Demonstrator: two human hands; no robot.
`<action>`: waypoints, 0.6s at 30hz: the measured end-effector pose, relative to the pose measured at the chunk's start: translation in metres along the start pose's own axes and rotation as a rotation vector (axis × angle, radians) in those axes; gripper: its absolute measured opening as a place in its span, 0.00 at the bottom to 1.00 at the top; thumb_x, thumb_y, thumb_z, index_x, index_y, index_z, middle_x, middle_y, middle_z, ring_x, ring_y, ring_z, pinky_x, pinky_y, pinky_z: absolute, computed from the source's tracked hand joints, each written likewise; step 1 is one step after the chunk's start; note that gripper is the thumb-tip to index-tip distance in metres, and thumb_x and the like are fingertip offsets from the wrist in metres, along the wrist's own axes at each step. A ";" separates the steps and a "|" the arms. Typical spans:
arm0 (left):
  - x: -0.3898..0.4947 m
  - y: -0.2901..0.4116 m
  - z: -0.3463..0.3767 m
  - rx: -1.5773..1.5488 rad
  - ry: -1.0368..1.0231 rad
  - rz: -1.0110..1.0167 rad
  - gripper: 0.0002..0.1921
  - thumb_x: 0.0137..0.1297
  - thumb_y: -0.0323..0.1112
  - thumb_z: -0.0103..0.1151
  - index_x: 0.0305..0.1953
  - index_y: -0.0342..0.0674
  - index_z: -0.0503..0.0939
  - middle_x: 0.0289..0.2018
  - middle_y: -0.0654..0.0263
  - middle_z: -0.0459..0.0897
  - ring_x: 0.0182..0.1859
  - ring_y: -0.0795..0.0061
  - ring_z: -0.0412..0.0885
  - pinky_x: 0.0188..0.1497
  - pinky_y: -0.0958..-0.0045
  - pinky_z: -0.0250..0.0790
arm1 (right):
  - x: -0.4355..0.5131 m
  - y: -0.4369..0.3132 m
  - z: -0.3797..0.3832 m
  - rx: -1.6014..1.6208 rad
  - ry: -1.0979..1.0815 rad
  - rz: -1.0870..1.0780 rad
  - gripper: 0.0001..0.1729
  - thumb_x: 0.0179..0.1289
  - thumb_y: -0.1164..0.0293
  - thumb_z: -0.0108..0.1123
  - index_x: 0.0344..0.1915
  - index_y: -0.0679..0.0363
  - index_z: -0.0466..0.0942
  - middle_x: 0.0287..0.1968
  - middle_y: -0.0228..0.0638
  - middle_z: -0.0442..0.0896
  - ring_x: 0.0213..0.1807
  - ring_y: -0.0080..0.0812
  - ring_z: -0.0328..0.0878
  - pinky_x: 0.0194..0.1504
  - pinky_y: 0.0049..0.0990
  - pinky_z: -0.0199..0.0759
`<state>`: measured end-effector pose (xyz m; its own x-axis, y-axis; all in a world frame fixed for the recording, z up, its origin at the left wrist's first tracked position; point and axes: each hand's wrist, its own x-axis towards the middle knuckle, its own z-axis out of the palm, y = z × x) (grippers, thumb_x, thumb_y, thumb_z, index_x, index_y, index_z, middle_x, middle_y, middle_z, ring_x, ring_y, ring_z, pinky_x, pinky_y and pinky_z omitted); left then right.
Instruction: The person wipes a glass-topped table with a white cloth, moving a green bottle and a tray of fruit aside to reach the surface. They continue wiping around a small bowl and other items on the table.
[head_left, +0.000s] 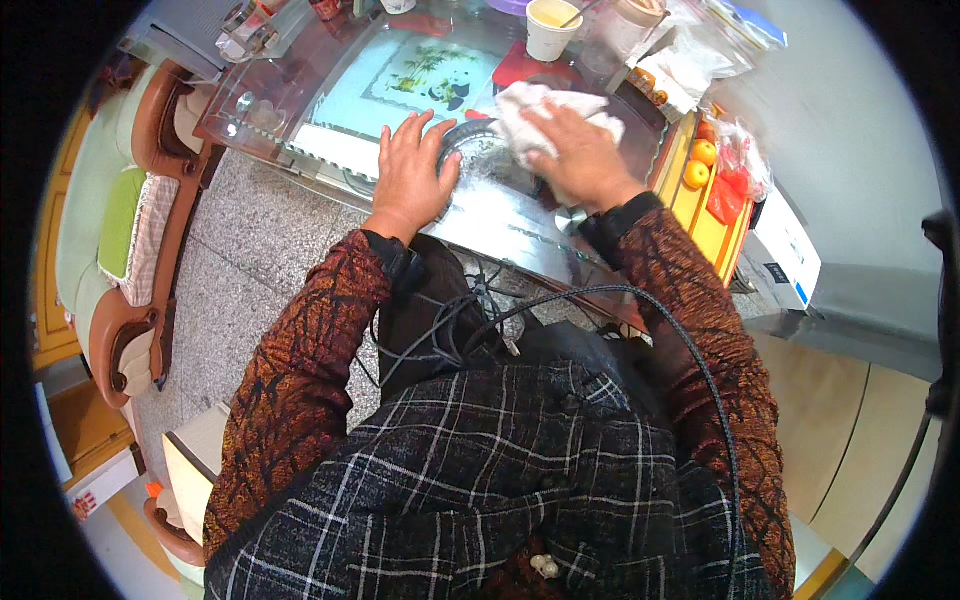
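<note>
On the glass-topped table (262, 161) my left hand (415, 176) rests with its fingers spread, holding nothing, at the left rim of a dark round plate or induction-hob ring (491, 169). My right hand (581, 154) presses a crumpled white cloth (525, 112) on the right part of that round area; its fingers lie over the cloth. What is under the cloth is hidden. A panda picture (427, 75) shows under the glass beyond my left hand. Behind the cloth, a paper cup (551, 34) with yellow contents and a utensil stands on a red mat (517, 67).
Plastic bags (682, 64) and a small printed box (656, 94) are at the back right. Oranges (697, 173) and a red bag (726, 199) lie on a yellow tray at the right. A glass container (247, 34) stands back left. A black cable (675, 322) loops over my lap.
</note>
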<state>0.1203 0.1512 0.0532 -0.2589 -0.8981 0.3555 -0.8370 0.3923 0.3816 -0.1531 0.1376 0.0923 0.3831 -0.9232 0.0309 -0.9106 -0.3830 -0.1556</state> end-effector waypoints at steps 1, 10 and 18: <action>0.000 -0.001 0.001 -0.004 0.006 0.001 0.26 0.73 0.44 0.60 0.70 0.50 0.73 0.71 0.54 0.70 0.78 0.50 0.61 0.82 0.39 0.41 | -0.006 -0.015 0.002 0.015 -0.001 -0.037 0.37 0.74 0.45 0.55 0.79 0.38 0.64 0.81 0.41 0.62 0.81 0.45 0.59 0.75 0.54 0.54; 0.003 -0.009 0.010 0.026 0.024 0.004 0.27 0.73 0.46 0.60 0.70 0.51 0.73 0.72 0.57 0.71 0.78 0.54 0.62 0.82 0.42 0.43 | -0.086 -0.074 -0.005 0.157 -0.038 -0.260 0.39 0.69 0.51 0.65 0.78 0.38 0.66 0.82 0.40 0.61 0.81 0.51 0.58 0.75 0.55 0.52; 0.003 -0.011 0.011 0.035 0.015 0.006 0.26 0.73 0.47 0.60 0.69 0.51 0.74 0.72 0.58 0.70 0.78 0.54 0.62 0.82 0.42 0.43 | -0.157 -0.041 -0.032 0.196 -0.178 -0.189 0.48 0.60 0.63 0.76 0.78 0.37 0.64 0.83 0.40 0.58 0.83 0.50 0.55 0.77 0.58 0.53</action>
<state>0.1234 0.1423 0.0402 -0.2573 -0.8925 0.3703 -0.8516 0.3906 0.3495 -0.1814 0.2973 0.1257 0.5796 -0.8095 -0.0935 -0.7801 -0.5180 -0.3509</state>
